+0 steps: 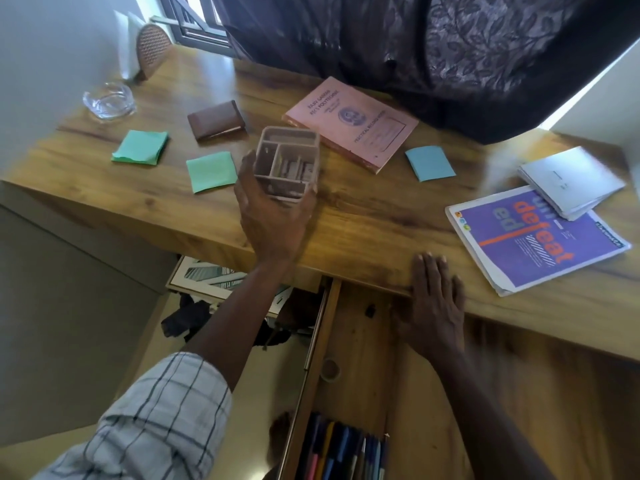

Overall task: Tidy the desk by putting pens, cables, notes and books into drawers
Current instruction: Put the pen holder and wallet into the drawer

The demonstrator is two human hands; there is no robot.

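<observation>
Holding the pen holder (pixel 287 161) from its near side, the left hand (pixel 270 209) has fingers and thumb curled round the walls. The compartments look empty, though blur makes that uncertain, and whether the base touches the desk (pixel 363 216) cannot be told. The right hand (pixel 436 299) lies flat, fingers straight and close together, on the desk's front edge above the open drawer (pixel 356 341). Pens (pixel 343 448) lie in the drawer's near end.

Outstanding on the desk:
- green notes (pixel 140 147)
- a blue note (pixel 429 163)
- a pink book (pixel 353 124)
- a purple book (pixel 533 237), with a white booklet (pixel 571 181) overlapping its far corner

Recommendation: set the holder down upright, clear of the notes, and let go cleanly. Gather the notes into one stack before carrying them to the drawer.
</observation>
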